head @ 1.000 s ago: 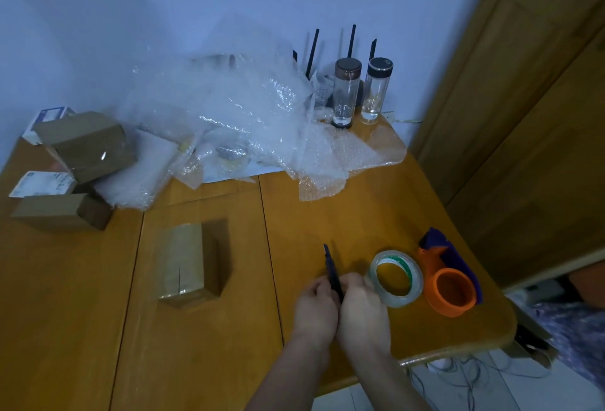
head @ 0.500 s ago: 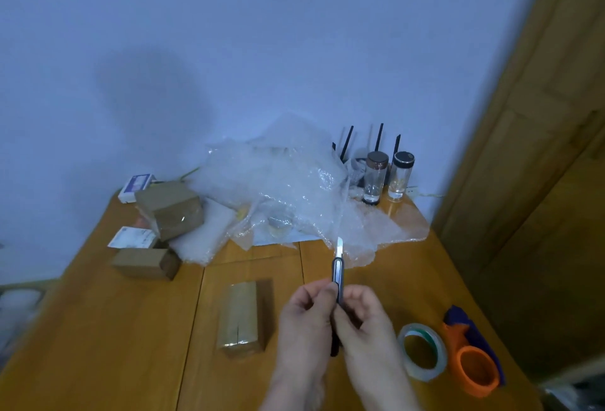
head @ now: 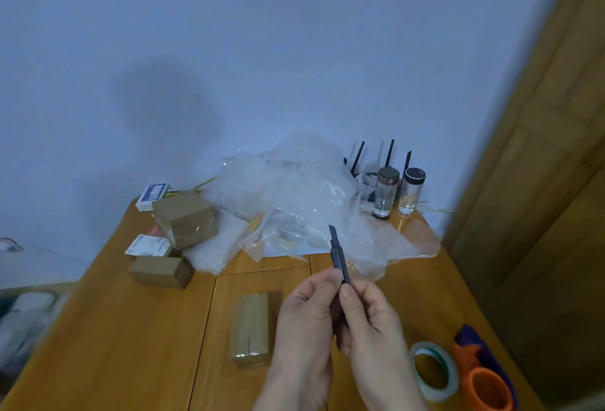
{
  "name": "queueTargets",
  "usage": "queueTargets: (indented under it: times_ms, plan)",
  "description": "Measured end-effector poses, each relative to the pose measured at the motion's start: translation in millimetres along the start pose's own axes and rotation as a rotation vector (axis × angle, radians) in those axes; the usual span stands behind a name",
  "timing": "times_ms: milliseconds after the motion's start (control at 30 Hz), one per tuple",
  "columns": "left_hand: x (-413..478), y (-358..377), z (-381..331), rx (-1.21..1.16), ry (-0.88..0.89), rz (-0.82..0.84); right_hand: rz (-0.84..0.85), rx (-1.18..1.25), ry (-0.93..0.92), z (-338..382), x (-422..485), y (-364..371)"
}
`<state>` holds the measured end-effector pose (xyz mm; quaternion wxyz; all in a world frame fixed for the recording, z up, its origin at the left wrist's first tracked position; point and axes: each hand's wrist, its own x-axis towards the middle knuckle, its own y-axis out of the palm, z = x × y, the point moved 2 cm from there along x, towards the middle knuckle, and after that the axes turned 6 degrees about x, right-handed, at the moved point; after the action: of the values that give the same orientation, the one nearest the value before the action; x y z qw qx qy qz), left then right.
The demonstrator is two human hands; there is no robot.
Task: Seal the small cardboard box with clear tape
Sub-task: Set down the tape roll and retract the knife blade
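Your left hand (head: 304, 319) and right hand (head: 370, 322) both pinch the utility knife (head: 339, 256) closed-fingered, blade raised away, ready to cut tape (head: 433, 369) for the small cardboard box (head: 250, 325).

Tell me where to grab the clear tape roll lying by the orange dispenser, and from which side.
Take the clear tape roll by its rim, thumb inside the open core, fingers outside. It lies flat on the wooden table, hole up. Probably come from above on its left: the orange tape dispenser crowds its right.
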<state>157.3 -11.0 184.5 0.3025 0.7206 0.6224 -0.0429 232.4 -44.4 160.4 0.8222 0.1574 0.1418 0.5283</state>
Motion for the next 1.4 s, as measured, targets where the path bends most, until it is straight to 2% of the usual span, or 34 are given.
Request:
queueTargets:
  times_ms: [567,700,767,867,1000,1133,1400]
  plan:
    - [14,-1,8,0.078,-0.026,-0.038,0.09,0.021,0.079,-11,1,-9]
    - [15,-4,10,0.107,-0.026,-0.057,0.102,-0.035,0.081,-14,1,-11]
    - [17,-5,13,0.115,-0.024,-0.065,0.086,-0.121,0.094,-16,2,-15]
    - [22,-9,23,0.108,-0.04,-0.09,0.055,-0.424,0.085,-23,0,-21]
    - [31,-16,52,0.116,-0.104,-0.12,-0.121,-0.786,0.054,-42,-9,-37]
    - [46,-26,90,0.183,-0.206,-0.155,-0.228,-0.932,0.084,-73,-7,-56]
    - [82,-38,142,0.375,-0.334,-0.164,-0.244,-1.142,0.122,-132,13,-96]
